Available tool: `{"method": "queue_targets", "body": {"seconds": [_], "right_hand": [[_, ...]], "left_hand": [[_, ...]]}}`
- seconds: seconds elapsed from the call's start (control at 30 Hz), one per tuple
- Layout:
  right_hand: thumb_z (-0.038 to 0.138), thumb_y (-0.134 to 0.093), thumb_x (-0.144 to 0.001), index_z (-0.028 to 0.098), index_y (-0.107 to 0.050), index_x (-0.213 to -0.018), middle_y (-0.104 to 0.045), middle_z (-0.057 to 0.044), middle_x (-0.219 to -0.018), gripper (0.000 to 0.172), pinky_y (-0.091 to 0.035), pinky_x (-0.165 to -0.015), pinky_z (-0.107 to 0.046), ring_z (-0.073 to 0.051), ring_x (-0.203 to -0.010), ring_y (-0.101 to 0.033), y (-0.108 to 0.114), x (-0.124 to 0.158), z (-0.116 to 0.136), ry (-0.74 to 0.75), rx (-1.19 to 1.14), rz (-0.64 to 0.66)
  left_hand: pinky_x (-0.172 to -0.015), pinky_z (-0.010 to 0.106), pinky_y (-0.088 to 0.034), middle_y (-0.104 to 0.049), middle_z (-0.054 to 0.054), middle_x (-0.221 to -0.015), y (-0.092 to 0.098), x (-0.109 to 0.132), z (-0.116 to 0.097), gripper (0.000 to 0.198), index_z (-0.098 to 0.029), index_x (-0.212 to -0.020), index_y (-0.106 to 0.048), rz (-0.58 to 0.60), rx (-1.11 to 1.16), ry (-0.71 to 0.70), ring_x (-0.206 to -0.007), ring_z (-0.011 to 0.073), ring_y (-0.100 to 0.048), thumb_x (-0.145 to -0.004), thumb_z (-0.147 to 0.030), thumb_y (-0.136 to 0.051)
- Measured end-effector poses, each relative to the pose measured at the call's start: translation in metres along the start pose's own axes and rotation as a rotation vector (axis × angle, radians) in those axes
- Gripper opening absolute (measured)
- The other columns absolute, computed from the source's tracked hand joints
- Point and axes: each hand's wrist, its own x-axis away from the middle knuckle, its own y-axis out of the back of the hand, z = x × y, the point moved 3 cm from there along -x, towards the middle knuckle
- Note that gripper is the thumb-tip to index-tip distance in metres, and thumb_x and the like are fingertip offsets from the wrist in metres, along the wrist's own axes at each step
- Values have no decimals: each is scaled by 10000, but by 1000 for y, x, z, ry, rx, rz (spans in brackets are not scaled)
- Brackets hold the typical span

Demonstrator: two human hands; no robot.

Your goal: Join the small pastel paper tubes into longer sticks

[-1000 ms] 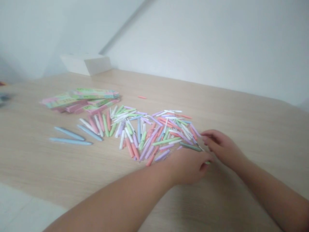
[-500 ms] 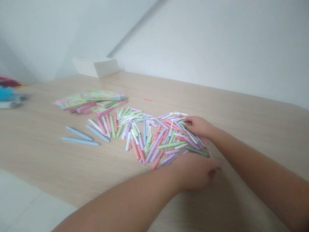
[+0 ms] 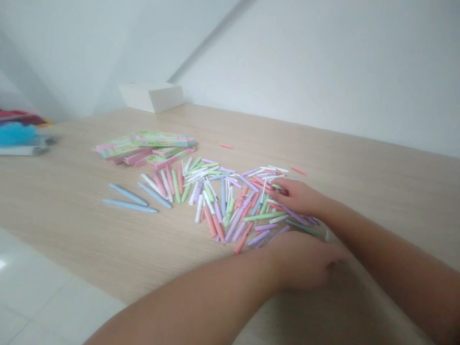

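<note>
Ahead, the right hand (image 3: 298,197) lies curled on a heap of pastel pens (image 3: 230,211) mid wooden tabletop (image 3: 72,225), fingers together; the left hand (image 3: 304,262) cups the heap's near edge, neither grip readable

right hand (image 3: 296,197): curled on loose pastel pens (image 3: 230,206) | left hand (image 3: 304,263): at pile's near edge, on wooden table (image 3: 72,201) | left of pile: three blue pens (image 3: 154,195) | beyond: printed cardboard boxes (image 3: 143,146), white box (image 3: 151,96)
</note>
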Motion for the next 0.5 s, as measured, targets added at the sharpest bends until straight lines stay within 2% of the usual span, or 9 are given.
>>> {"method": "queue_targets", "body": {"seconds": [0.1,0.2,0.27,0.37,0.5], "right_hand": [[372,-422,-1028,210,-653,-874,-718,-79,-908,321,-436,-755,-318,-231,-836,-632,-3,10,5,65,54,27],[328,-470,-1000,194,-677,-1075,-715,-126,-1092,258,-457,-855,-361,-271,-992,-640,-2,16,-1,60,79,-67],[334,-507,-986,194,-671,-1157,-702,-136,-1141,275,-458,-906,-387,-292,-1061,-623,0,17,2,131,87,-89],[307,-520,-979,218,-703,-1106,-699,-121,-1080,239,-458,-914,-404,-289,-1035,-618,2,16,15,267,121,-26],[259,-564,-947,234,-715,-1114,-688,-113,-1112,226,-464,-910,-395,-267,-1009,-630,1,8,27,335,166,64]], "left_hand": [[-721,339,-493,-734,61,-1027,-2,0,0,329,-222,-1230,-638,-1,14,-25,-852,225,-682,-936,-251,-495],[-744,354,-505,-735,74,-1053,-4,-2,0,334,-207,-1237,-642,-20,28,-51,-873,233,-683,-945,-228,-481],[-742,357,-506,-737,80,-1055,-5,-2,1,329,-195,-1225,-650,-23,14,-72,-872,234,-685,-939,-216,-489],[-726,350,-498,-738,74,-1061,-7,-4,1,328,-192,-1214,-653,-20,-1,-99,-868,229,-685,-919,-200,-509],[-656,348,-469,-741,64,-1020,-6,-4,2,270,-199,-1134,-670,-12,-1,-103,-824,234,-673,-922,-225,-504]]}}
